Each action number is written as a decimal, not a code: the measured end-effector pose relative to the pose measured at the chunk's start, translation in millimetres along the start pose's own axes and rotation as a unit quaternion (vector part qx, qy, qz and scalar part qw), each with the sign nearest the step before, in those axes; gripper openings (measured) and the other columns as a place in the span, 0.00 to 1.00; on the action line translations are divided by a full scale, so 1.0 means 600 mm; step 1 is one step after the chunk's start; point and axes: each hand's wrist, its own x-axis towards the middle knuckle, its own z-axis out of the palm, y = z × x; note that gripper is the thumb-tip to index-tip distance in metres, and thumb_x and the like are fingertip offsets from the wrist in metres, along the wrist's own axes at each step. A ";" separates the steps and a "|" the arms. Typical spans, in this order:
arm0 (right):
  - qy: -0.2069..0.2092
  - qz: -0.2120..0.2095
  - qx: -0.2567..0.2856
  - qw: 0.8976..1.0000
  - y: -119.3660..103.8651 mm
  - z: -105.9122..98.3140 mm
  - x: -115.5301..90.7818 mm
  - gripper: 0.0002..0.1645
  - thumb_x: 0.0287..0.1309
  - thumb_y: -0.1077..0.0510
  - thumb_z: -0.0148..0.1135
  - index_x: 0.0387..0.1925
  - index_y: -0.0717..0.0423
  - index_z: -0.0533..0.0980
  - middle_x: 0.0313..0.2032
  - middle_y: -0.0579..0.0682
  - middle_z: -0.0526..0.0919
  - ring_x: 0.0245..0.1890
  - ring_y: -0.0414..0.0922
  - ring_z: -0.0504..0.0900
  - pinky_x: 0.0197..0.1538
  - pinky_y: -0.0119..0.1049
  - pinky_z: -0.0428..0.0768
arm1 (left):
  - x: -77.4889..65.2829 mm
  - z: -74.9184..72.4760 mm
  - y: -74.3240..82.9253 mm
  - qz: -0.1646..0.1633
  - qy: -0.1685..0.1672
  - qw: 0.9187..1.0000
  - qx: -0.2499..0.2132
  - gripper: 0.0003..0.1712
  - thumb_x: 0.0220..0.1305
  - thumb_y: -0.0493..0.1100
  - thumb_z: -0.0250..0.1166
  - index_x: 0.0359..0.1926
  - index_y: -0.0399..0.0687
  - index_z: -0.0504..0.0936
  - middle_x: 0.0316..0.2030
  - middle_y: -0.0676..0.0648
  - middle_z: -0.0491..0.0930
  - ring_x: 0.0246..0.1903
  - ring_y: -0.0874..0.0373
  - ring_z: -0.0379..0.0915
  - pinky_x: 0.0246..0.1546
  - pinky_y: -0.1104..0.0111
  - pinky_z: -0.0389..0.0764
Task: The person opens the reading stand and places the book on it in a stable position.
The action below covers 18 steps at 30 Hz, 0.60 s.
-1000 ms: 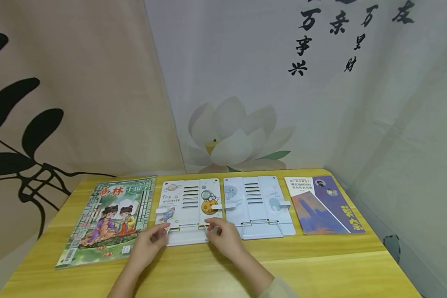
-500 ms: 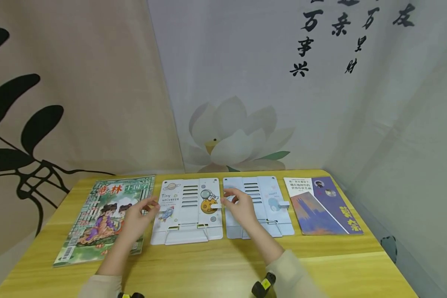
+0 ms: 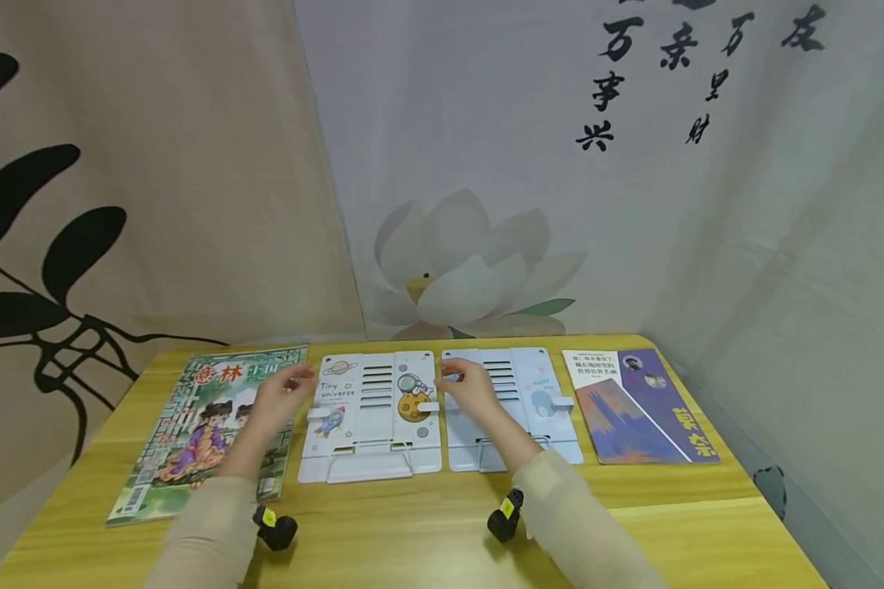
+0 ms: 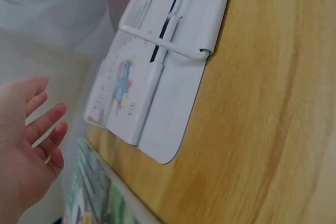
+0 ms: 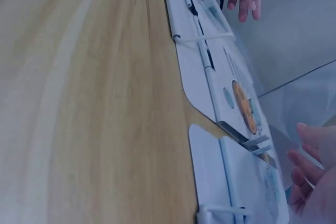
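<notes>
Two white book stands are sitting side by side in the middle of the yellow wooden counter [image 3: 383, 523]: a "Tiny universe" stand [image 3: 376, 419] with an astronaut print, and an elephant-print stand [image 3: 530, 401] just to its right. An illustrated magazine [image 3: 191, 446] is lying left of them, and a purple-and-white book [image 3: 637, 413] is lying over on the right. Behind everything, a cloth backdrop [image 3: 453, 270] is showing a big pale lotus and black Chinese characters.

As for what's getting in the way, the left hand [image 3: 283, 397] is covering part of the magazine, while the right hand [image 3: 475, 393] is blocking the elephant stand's upper left.

Each stand is carrying a bent-wire bracket [image 4: 163, 42] down low, plus little white clips [image 3: 318, 412].

Pose-wise, both hands are hovering either side of the Tiny universe one, fingers loosely bent. Left grip is staying clear of it, released; right grip is looking released too, though I can't tell if its fingertips are brushing a stand. Beige sleeves [image 3: 206, 523] are extending in from the near side.
</notes>
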 end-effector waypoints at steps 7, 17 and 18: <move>-0.015 0.009 -0.025 1.000 0.014 0.016 0.017 0.22 0.55 0.60 0.68 0.52 0.60 0.79 0.42 0.53 0.83 0.40 0.48 0.80 0.43 0.39 0.78 | 0.019 0.014 -0.030 -0.044 -0.011 0.999 -0.005 0.27 0.69 0.44 0.58 0.66 0.38 0.68 0.56 0.35 0.72 0.49 0.43 0.67 0.39 0.58 0.75; -0.025 0.025 -0.066 0.997 0.019 0.031 0.023 0.23 0.55 0.58 0.69 0.53 0.56 0.79 0.43 0.51 0.83 0.46 0.48 0.80 0.53 0.42 0.75 | 0.030 0.031 -0.048 -0.050 0.003 0.999 0.010 0.26 0.68 0.41 0.60 0.63 0.34 0.70 0.51 0.33 0.76 0.48 0.42 0.70 0.42 0.57 0.73; -0.023 0.025 -0.071 0.997 0.018 0.033 0.023 0.23 0.54 0.58 0.70 0.53 0.56 0.79 0.44 0.51 0.83 0.47 0.48 0.80 0.54 0.43 0.75 | 0.031 0.033 -0.048 -0.049 0.003 0.999 0.009 0.25 0.68 0.41 0.60 0.62 0.33 0.70 0.50 0.33 0.76 0.47 0.42 0.71 0.42 0.58 0.73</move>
